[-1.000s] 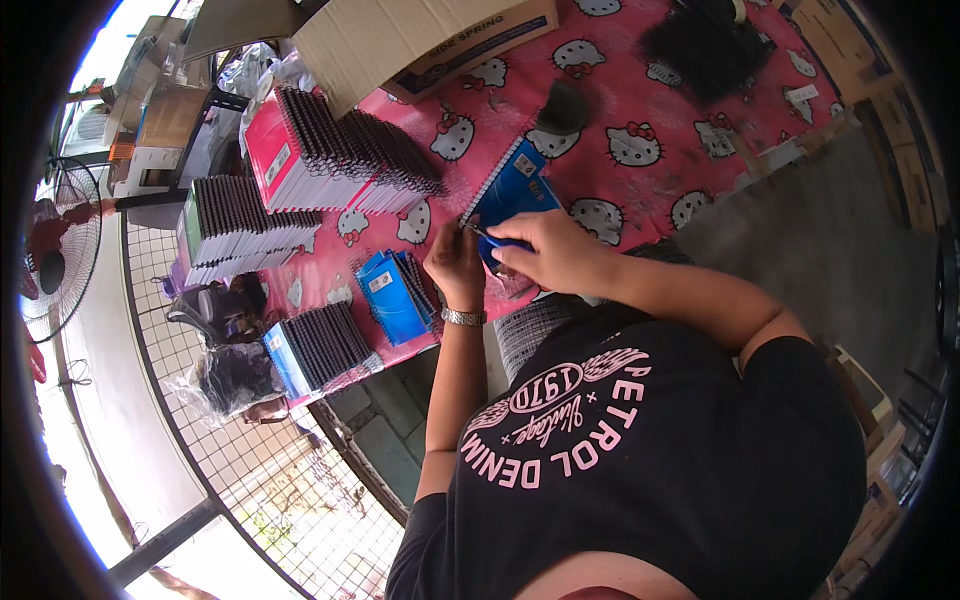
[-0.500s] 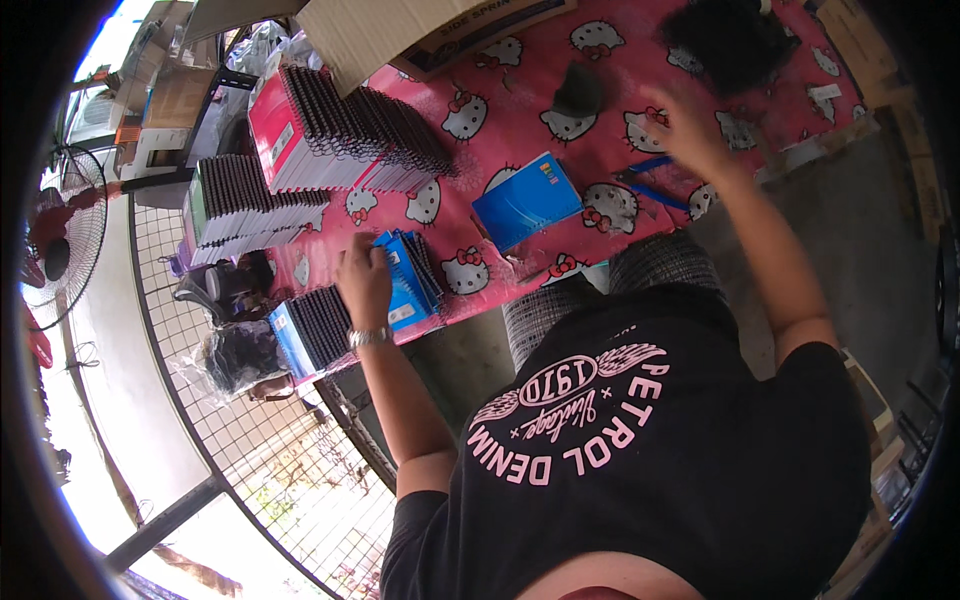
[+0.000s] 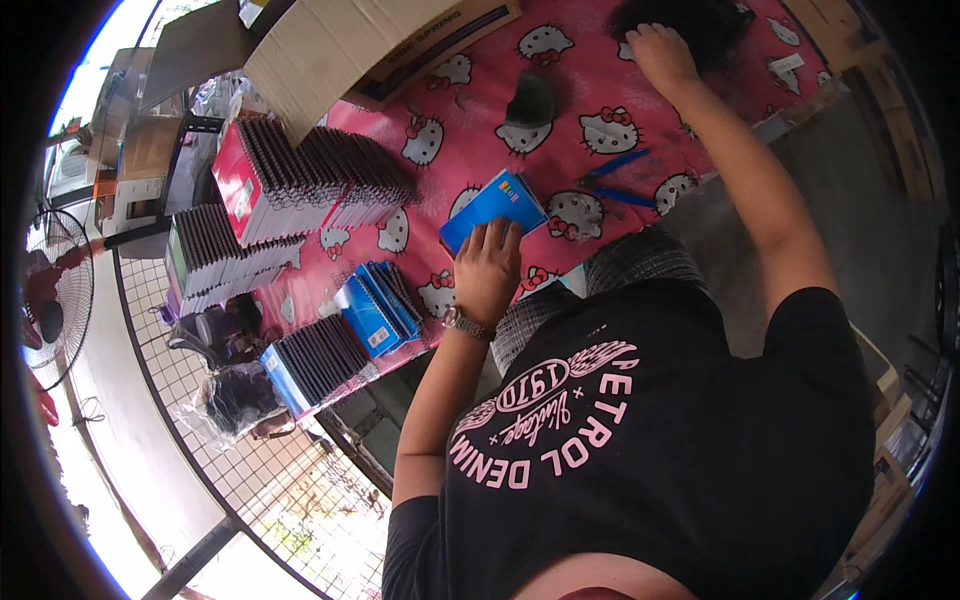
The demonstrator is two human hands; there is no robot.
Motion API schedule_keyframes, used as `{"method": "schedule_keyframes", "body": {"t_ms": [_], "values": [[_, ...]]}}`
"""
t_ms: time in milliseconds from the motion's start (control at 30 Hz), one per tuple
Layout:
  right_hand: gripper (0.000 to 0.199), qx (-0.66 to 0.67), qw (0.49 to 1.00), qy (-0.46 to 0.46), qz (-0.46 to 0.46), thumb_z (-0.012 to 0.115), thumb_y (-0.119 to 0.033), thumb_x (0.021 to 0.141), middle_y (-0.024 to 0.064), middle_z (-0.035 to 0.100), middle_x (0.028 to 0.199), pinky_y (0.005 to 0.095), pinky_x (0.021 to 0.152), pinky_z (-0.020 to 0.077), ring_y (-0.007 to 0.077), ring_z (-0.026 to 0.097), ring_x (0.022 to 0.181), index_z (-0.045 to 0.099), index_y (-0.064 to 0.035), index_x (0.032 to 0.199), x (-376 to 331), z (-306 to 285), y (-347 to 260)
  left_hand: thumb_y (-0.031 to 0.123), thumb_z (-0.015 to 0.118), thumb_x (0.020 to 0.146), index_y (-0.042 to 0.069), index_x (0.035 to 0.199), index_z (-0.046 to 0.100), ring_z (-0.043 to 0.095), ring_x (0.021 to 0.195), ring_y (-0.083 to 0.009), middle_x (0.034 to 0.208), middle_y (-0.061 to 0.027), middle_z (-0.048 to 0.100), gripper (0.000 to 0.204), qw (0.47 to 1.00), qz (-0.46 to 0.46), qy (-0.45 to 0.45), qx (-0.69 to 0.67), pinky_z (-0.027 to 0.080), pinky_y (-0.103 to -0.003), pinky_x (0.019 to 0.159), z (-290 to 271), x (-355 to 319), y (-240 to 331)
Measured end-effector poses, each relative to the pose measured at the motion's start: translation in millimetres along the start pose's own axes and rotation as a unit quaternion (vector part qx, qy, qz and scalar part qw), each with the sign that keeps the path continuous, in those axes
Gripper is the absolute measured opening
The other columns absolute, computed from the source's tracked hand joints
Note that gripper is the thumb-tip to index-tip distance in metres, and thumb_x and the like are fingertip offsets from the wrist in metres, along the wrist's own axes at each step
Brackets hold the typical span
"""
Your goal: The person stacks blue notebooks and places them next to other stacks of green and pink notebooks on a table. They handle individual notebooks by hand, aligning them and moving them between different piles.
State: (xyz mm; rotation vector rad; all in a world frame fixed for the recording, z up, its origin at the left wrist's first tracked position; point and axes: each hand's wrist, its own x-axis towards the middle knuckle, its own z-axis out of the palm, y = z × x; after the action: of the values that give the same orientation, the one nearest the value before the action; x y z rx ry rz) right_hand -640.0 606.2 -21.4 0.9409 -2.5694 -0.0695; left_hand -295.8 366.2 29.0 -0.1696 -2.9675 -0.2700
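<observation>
My left hand (image 3: pixel 488 268) lies on the lower part of a blue notebook (image 3: pixel 490 208) near the table's front edge, fingers stretched over its cover. Up at the far right, my right hand (image 3: pixel 662 58) touches the edge of a tangled black heap (image 3: pixel 690 28). Its fingers are bent; what they pinch, if anything, I cannot make out. Between the notebook and my right arm lies a blue-handled hand tool (image 3: pixel 615 183). A dark green curved piece (image 3: pixel 531 101) sits beyond the notebook.
Left of the notebook stand a small blue spiral notebook stack (image 3: pixel 370 315), a dark-spined row (image 3: pixel 320 355), a tall red-covered stack (image 3: pixel 300 185) and a green-covered one (image 3: pixel 215 255). A cardboard box (image 3: pixel 440 55) stands at the back. A fan (image 3: pixel 55 300) is at far left.
My left hand has moved right, from the small blue notebook stack onto the single blue notebook. My right hand has moved away from me, to the black heap. The view has shifted somewhat.
</observation>
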Motion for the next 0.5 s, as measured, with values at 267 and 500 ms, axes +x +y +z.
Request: {"method": "schedule_keyframes", "body": {"t_ms": [267, 500], "values": [[0.034, 0.404, 0.905, 0.131, 0.039, 0.055, -0.008, 0.088, 0.0098, 0.057, 0.091, 0.038, 0.077, 0.0494, 0.0276, 0.06, 0.081, 0.063, -0.0079, 0.122, -18, -72, -57, 0.004, 0.06, 0.075, 0.011, 0.104, 0.063, 0.063, 0.082, -0.028, 0.094, -0.0092, 0.065, 0.03, 0.995, -0.014, 0.042, -0.087, 0.053, -0.04, 0.074, -36, 3, -18], [0.075, 0.746, 0.61, -0.256, 0.075, 0.061, -0.033, 0.092, 0.0151, 0.059, 0.088, 0.0344, 0.073, 0.0485, 0.0243, 0.06, 0.078, 0.029, -0.004, 0.152, -97, -136, -210, 0.011, 0.061, 0.081, 0.006, 0.117, 0.056, 0.057, 0.1, -0.0307, 0.105, -0.0114, 0.062, 0.037, 0.991, -0.078, 0.095, 0.043, 0.039, -0.045, 0.094, -9, 27, -20]]}}
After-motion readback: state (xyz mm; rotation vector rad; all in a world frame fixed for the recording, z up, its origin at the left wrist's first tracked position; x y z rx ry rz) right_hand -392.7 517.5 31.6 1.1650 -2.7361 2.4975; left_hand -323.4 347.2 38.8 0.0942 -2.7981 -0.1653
